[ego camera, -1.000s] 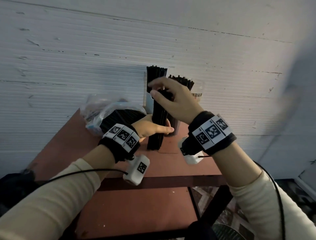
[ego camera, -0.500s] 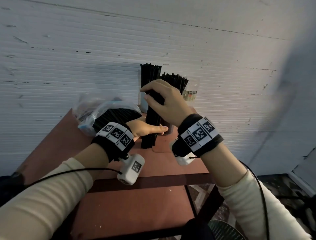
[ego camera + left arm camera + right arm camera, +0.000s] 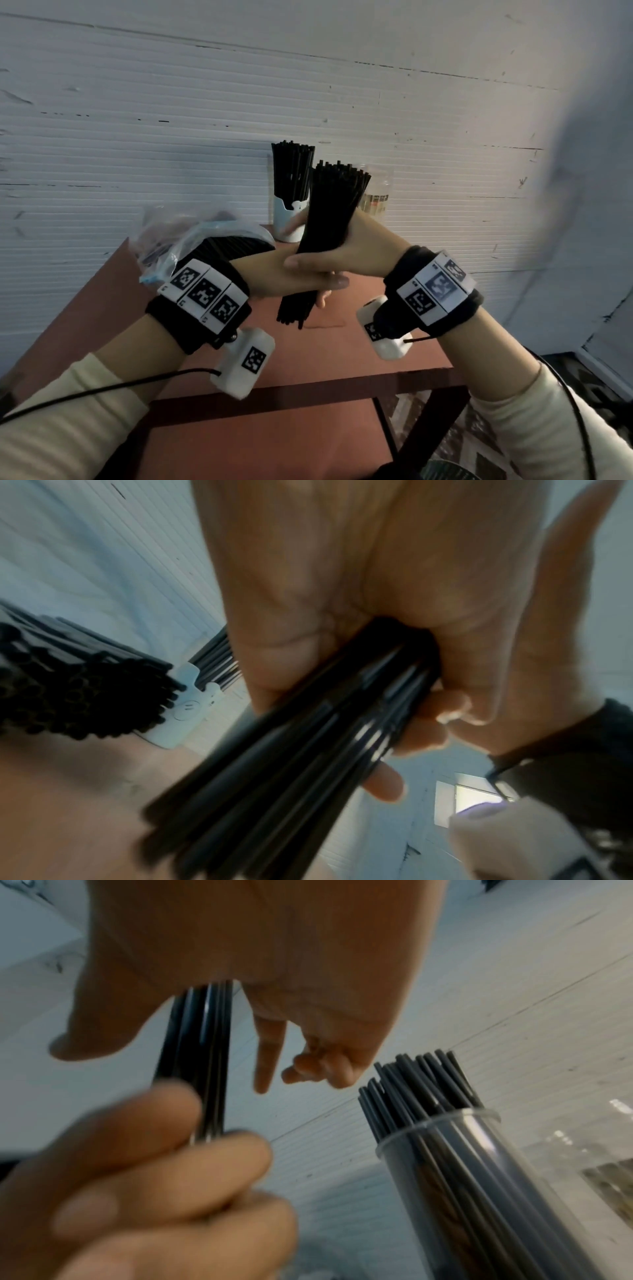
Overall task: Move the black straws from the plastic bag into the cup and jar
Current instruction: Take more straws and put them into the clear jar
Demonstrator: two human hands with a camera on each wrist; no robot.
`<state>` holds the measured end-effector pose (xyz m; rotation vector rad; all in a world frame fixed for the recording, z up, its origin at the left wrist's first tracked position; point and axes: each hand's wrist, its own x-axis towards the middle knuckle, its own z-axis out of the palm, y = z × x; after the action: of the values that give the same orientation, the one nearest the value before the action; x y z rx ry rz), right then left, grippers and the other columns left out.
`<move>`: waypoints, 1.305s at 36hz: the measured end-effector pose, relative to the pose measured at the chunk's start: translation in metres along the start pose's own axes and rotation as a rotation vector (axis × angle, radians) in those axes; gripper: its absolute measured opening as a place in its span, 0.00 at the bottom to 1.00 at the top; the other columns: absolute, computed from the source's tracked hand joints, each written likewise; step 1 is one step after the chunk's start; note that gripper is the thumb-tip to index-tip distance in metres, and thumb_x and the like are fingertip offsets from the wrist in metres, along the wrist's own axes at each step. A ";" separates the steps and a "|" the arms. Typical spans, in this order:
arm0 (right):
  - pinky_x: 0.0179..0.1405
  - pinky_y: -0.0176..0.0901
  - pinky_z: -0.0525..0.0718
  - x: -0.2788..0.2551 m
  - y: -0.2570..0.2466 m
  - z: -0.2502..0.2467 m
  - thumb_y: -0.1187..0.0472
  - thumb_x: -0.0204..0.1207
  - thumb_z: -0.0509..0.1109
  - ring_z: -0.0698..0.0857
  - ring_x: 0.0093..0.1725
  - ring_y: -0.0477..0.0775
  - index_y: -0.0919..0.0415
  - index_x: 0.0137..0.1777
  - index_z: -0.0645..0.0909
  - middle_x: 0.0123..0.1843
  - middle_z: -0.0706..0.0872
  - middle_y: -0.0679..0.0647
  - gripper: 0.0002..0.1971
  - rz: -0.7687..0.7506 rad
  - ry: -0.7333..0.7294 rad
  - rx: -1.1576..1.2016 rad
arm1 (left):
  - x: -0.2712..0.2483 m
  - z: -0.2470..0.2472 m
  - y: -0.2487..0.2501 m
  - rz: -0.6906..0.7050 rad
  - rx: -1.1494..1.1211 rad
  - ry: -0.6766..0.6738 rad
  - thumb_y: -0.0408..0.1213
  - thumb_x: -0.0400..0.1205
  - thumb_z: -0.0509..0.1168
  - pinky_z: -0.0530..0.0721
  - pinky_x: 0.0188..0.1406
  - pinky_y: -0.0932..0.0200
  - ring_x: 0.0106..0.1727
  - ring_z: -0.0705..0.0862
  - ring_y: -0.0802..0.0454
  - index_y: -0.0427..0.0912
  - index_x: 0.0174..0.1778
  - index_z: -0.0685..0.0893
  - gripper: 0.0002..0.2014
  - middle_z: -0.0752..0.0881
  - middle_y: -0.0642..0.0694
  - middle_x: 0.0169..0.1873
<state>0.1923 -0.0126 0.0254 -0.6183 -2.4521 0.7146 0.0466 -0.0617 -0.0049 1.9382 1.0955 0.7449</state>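
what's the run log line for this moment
left hand: grips straw bundle | right hand: grips same bundle | bundle: off table | cup: holds straws | bag: straws remain

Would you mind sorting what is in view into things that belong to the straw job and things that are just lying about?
Part of the job:
- bundle of black plastic straws, gripped by left hand and right hand
- crumpled clear plastic bag
- white cup holding straws
- tall clear jar holding straws

Just there:
- reddish-brown table
- clear labelled bottle
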 end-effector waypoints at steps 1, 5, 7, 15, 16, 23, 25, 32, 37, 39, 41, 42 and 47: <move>0.48 0.43 0.86 0.001 0.001 0.001 0.55 0.70 0.80 0.87 0.46 0.43 0.57 0.50 0.87 0.44 0.89 0.47 0.11 -0.018 0.011 -0.013 | 0.002 0.001 -0.003 0.015 -0.018 0.008 0.34 0.84 0.67 0.84 0.47 0.64 0.39 0.88 0.47 0.23 0.41 0.83 0.14 0.86 0.31 0.34; 0.40 0.46 0.86 0.008 0.003 -0.012 0.64 0.74 0.76 0.87 0.38 0.52 0.67 0.40 0.84 0.36 0.87 0.57 0.06 -0.085 0.106 0.009 | 0.017 0.001 -0.009 0.012 -0.077 0.086 0.43 0.78 0.74 0.88 0.51 0.44 0.42 0.87 0.46 0.27 0.49 0.84 0.18 0.87 0.35 0.38; 0.38 0.34 0.83 0.013 0.003 -0.029 0.67 0.74 0.75 0.85 0.37 0.42 0.64 0.40 0.84 0.34 0.86 0.47 0.04 -0.098 0.159 0.068 | 0.024 -0.001 -0.009 -0.013 -0.075 0.219 0.50 0.70 0.79 0.88 0.54 0.47 0.48 0.88 0.52 0.40 0.58 0.82 0.26 0.89 0.44 0.46; 0.25 0.37 0.71 0.046 0.009 -0.101 0.62 0.70 0.75 0.79 0.31 0.50 0.56 0.35 0.81 0.33 0.83 0.53 0.06 0.013 0.555 0.192 | 0.065 -0.018 -0.033 0.016 -0.016 0.722 0.64 0.47 0.79 0.68 0.72 0.57 0.73 0.65 0.54 0.58 0.75 0.51 0.63 0.62 0.46 0.71; 0.28 0.40 0.72 0.050 0.010 -0.105 0.61 0.69 0.75 0.79 0.34 0.53 0.57 0.36 0.81 0.36 0.83 0.57 0.05 0.031 0.567 0.208 | 0.070 -0.022 -0.035 -0.018 -0.041 0.699 0.63 0.47 0.79 0.65 0.75 0.55 0.76 0.61 0.54 0.57 0.78 0.47 0.67 0.59 0.45 0.74; 0.29 0.41 0.73 0.078 0.027 -0.111 0.59 0.70 0.76 0.81 0.36 0.53 0.57 0.39 0.82 0.39 0.85 0.58 0.05 0.130 0.543 0.196 | 0.100 -0.047 -0.059 -0.189 -0.119 0.460 0.51 0.54 0.87 0.70 0.78 0.42 0.76 0.72 0.50 0.52 0.83 0.51 0.67 0.73 0.47 0.75; 0.29 0.42 0.74 0.083 0.033 -0.111 0.60 0.71 0.76 0.81 0.35 0.53 0.58 0.39 0.82 0.37 0.84 0.56 0.05 0.131 0.539 0.168 | 0.101 -0.050 -0.063 -0.177 -0.079 0.418 0.51 0.57 0.85 0.77 0.73 0.43 0.66 0.82 0.54 0.49 0.76 0.69 0.51 0.84 0.52 0.63; 0.27 0.34 0.76 0.092 0.041 -0.108 0.60 0.73 0.74 0.81 0.31 0.45 0.62 0.39 0.82 0.32 0.81 0.50 0.06 0.096 0.472 0.049 | 0.099 -0.052 -0.073 -0.095 -0.043 0.379 0.57 0.56 0.83 0.79 0.70 0.47 0.63 0.84 0.59 0.53 0.67 0.78 0.42 0.87 0.57 0.59; 0.26 0.29 0.75 0.099 0.040 -0.105 0.62 0.73 0.73 0.80 0.28 0.40 0.65 0.39 0.82 0.31 0.81 0.49 0.06 0.079 0.446 -0.008 | 0.100 -0.052 -0.075 -0.066 -0.032 0.390 0.57 0.57 0.82 0.80 0.70 0.47 0.62 0.84 0.60 0.53 0.66 0.79 0.40 0.87 0.56 0.58; 0.26 0.29 0.75 0.100 0.041 -0.103 0.63 0.73 0.72 0.79 0.27 0.39 0.65 0.38 0.82 0.30 0.80 0.49 0.06 0.082 0.426 -0.031 | 0.100 -0.052 -0.075 -0.065 -0.032 0.390 0.58 0.57 0.82 0.80 0.70 0.47 0.62 0.84 0.59 0.54 0.66 0.79 0.40 0.87 0.56 0.58; 0.27 0.31 0.75 0.101 0.043 -0.102 0.63 0.73 0.72 0.78 0.27 0.41 0.69 0.37 0.81 0.30 0.79 0.52 0.09 0.087 0.416 -0.049 | 0.100 -0.051 -0.075 -0.060 -0.031 0.392 0.59 0.56 0.82 0.79 0.70 0.47 0.62 0.84 0.59 0.54 0.66 0.79 0.41 0.87 0.56 0.58; 0.28 0.32 0.76 0.101 0.043 -0.101 0.63 0.73 0.72 0.78 0.28 0.43 0.73 0.38 0.81 0.31 0.79 0.54 0.11 0.086 0.415 -0.054 | 0.099 -0.051 -0.074 -0.061 -0.033 0.392 0.59 0.56 0.82 0.79 0.70 0.47 0.62 0.84 0.59 0.54 0.66 0.79 0.41 0.87 0.56 0.58; 0.32 0.35 0.79 0.104 0.041 -0.099 0.63 0.73 0.73 0.80 0.32 0.45 0.76 0.41 0.81 0.33 0.80 0.56 0.12 0.060 0.439 -0.058 | 0.101 -0.052 -0.076 -0.064 -0.044 0.388 0.61 0.54 0.82 0.78 0.72 0.47 0.64 0.83 0.58 0.54 0.67 0.78 0.44 0.86 0.56 0.60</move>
<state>0.1815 0.1106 0.1094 -0.7813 -2.0597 0.4702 0.0199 0.0701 -0.0303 1.7538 1.3504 1.1314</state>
